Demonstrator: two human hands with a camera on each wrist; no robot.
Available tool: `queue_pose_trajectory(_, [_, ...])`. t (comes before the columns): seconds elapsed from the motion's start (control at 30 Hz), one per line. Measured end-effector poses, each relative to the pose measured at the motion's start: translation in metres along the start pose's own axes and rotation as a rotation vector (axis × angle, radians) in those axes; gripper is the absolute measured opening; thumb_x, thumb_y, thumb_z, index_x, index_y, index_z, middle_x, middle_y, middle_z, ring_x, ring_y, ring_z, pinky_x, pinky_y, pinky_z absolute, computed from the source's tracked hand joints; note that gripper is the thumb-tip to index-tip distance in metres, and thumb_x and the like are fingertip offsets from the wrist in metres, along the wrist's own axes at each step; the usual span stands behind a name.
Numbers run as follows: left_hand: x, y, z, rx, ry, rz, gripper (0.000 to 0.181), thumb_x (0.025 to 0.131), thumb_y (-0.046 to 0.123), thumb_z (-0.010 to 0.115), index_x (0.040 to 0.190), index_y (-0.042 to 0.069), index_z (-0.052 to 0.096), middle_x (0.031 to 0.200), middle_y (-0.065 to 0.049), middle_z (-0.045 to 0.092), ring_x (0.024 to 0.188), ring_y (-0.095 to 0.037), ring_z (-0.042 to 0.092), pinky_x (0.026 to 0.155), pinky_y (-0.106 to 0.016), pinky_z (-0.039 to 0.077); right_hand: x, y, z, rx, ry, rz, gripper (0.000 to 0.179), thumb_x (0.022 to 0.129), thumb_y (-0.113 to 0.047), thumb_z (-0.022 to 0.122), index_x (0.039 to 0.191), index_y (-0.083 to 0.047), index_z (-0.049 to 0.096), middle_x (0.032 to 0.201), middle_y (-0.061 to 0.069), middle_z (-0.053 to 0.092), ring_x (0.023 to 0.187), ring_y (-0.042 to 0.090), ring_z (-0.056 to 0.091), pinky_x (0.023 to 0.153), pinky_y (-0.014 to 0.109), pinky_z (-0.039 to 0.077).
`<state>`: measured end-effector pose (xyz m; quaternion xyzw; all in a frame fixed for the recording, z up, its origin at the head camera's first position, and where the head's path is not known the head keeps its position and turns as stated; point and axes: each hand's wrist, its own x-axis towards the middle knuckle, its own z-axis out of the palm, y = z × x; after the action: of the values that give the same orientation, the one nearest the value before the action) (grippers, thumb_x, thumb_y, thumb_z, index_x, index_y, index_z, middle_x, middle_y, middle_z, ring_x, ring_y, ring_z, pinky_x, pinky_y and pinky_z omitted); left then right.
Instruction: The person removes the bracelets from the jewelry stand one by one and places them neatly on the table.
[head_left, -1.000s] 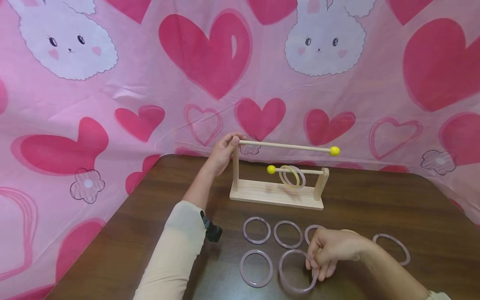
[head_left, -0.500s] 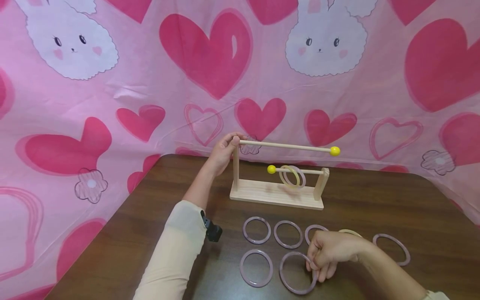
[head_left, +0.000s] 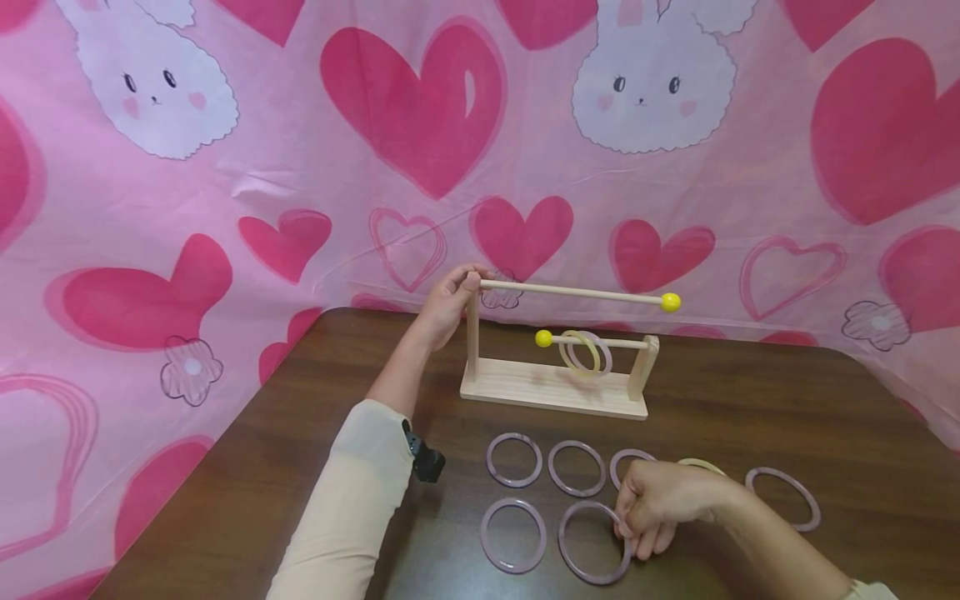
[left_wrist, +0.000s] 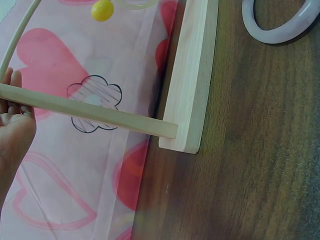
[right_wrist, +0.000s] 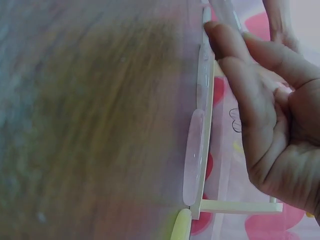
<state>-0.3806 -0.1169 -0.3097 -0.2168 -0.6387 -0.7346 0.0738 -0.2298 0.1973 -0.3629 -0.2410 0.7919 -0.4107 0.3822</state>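
My left hand [head_left: 447, 307] grips the top of the taller post of a pale wooden ring stand [head_left: 555, 387]. In the left wrist view, the fingers of that hand lie behind the post [left_wrist: 90, 111]. The stand has two rods with yellow ball ends; a yellow ring [head_left: 567, 367] and a pale purple ring [head_left: 608, 360] hang on the lower rod. In front of the stand, my right hand [head_left: 660, 504] pinches the right edge of a purple ring [head_left: 564, 557]. The right wrist view shows part of this ring [right_wrist: 226, 14], tilted, at the fingertips.
More purple rings [head_left: 489, 458] lie in rows on the dark wooden table [head_left: 315, 500]. A yellow ring [head_left: 702, 463] is partly behind my right hand, and another purple ring [head_left: 806, 498] lies to its right. A pink heart-patterned cloth [head_left: 525, 167] hangs behind the table.
The pinched purple ring shifts very slightly, down and then back up. Both hands and the stand stay nearly still.
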Motion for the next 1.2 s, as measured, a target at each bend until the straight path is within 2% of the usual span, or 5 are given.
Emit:
queue_pose_trajectory(0.23, [-0.0005,0.0004,0.0002,0.011,0.006,-0.005,0.030,0.084,0.039,0.052,0.103,0.016,0.057,0.099,0.009,0.059,0.094,-0.014,0.048,0.079,-0.030,0.034,0.0014,-0.0014,0.0023,-0.054,0.067,0.037,0.009,0.073,0.004,0.058,0.070,0.000,0.065,0.061,0.013,0.065,0.057,0.026,0.065,0.046,0.026,0.049])
queue_pose_trajectory(0.47, [-0.0005,0.0005,0.0009,-0.019,-0.004,0.005,0.044,0.085,0.036,0.053,0.111,0.000,0.053,0.101,0.005,0.060,0.097,-0.014,0.049,0.093,-0.043,0.030,0.0012,-0.0021,0.0021,-0.069,0.098,0.042,0.010,0.074,0.003,0.058,0.069,-0.001,0.066,0.060,0.012,0.065,0.055,0.025,0.065,0.046,0.028,0.050])
queue_pose_trajectory(0.8, [-0.0024,0.0023,0.0016,-0.046,-0.007,0.008,0.032,0.082,0.039,0.055,0.102,0.015,0.056,0.101,0.004,0.059,0.097,-0.014,0.049,0.087,-0.030,0.034,0.0018,-0.0040,0.0013,-0.104,0.125,0.044,0.011,0.075,0.001,0.060,0.066,-0.002,0.066,0.058,0.010,0.064,0.053,0.022,0.064,0.044,0.028,0.049])
queue_pose_trajectory(1.0, [-0.0024,0.0019,0.0011,-0.040,-0.003,0.005,0.030,0.084,0.036,0.054,0.103,0.013,0.056,0.100,0.006,0.059,0.097,-0.014,0.049,0.092,-0.039,0.032,0.0020,-0.0034,0.0015,-0.116,0.130,0.045,0.011,0.075,0.000,0.062,0.066,-0.003,0.067,0.057,0.009,0.064,0.052,0.023,0.064,0.044,0.030,0.049])
queue_pose_trajectory(1.2, [-0.0022,0.0015,0.0008,-0.028,-0.006,0.011,0.028,0.079,0.042,0.055,0.098,0.022,0.056,0.099,0.009,0.060,0.096,-0.014,0.049,0.085,-0.035,0.034,0.0023,-0.0025,0.0009,-0.124,0.130,0.043,0.011,0.075,0.000,0.062,0.066,-0.003,0.067,0.057,0.009,0.064,0.052,0.023,0.064,0.044,0.030,0.049])
